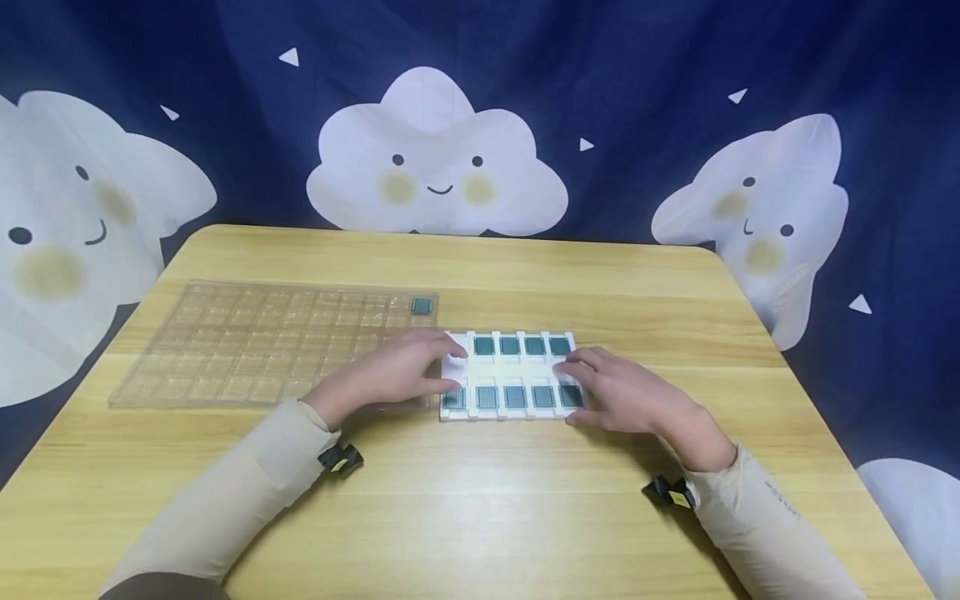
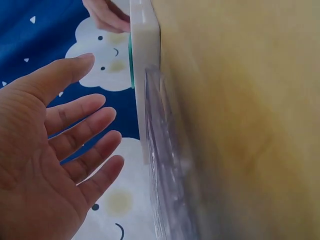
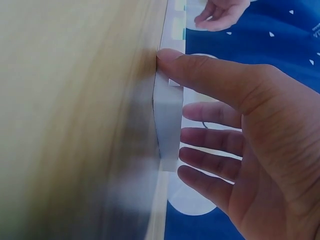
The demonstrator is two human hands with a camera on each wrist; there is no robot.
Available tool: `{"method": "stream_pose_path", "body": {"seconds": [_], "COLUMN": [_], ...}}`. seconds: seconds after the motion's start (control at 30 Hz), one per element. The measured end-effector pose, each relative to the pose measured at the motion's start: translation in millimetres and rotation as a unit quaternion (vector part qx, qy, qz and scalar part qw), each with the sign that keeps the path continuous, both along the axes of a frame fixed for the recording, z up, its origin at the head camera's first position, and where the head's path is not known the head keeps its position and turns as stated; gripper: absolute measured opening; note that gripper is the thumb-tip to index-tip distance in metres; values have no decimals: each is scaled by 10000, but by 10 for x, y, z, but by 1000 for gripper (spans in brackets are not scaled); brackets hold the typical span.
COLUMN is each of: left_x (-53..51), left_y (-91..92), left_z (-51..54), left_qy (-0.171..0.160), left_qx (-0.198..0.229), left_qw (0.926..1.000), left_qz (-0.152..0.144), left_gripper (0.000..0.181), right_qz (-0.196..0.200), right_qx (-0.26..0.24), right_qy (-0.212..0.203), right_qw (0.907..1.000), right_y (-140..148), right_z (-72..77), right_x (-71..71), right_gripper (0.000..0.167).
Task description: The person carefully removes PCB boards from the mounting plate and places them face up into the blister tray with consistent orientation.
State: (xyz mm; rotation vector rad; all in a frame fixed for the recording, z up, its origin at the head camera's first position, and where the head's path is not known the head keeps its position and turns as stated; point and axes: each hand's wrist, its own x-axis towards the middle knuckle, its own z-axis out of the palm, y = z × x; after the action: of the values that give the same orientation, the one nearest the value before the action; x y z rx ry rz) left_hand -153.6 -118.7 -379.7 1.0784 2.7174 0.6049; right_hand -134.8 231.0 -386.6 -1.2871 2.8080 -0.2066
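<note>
A white tray [image 1: 510, 368] lies on the table with green square chips, such as a middle chip [image 1: 514, 397], in two rows of slots. Over the tray's left end is my left hand [image 1: 401, 367], thumb and fingers spread; the left wrist view shows this hand [image 2: 55, 135] holding nothing, apart from the tray. At the right end, my right hand [image 1: 626, 392] touches the tray. In the right wrist view its thumb [image 3: 200, 67] rests against the white tray's side [image 3: 169, 115], and the loosely bent fingers lie by its upper edge. The hands partly hide the end slots.
A clear plastic tray [image 1: 247, 346] with many compartments lies left of the white tray, against or very near it. One green chip [image 1: 422, 306] sits in its far right corner compartment. Behind the wooden table [image 1: 495, 508] hangs a dark blue curtain [image 1: 615, 67] with clouds.
</note>
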Motion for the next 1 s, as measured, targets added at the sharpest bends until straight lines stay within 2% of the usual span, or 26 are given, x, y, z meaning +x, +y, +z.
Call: {"method": "stream_pose_path", "body": {"seconds": [0.37, 0.7, 1.0], "left_x": [123, 202, 237], "left_y": [41, 83, 112], "left_z": [32, 9, -50], "left_qy": [134, 16, 42], "left_qx": [-96, -31, -206], "left_qw": [9998, 9994, 9992], "left_qz": [-136, -342, -337], "left_gripper": [49, 47, 46], "right_qz": [101, 54, 10], "right_qx": [155, 172, 101], "right_qy": [298, 225, 148], "right_qw": [9994, 9996, 9998], "right_y": [-12, -15, -6], "right_z": [30, 30, 3], "right_x": [-20, -4, 14], "right_gripper": [71, 70, 70]}}
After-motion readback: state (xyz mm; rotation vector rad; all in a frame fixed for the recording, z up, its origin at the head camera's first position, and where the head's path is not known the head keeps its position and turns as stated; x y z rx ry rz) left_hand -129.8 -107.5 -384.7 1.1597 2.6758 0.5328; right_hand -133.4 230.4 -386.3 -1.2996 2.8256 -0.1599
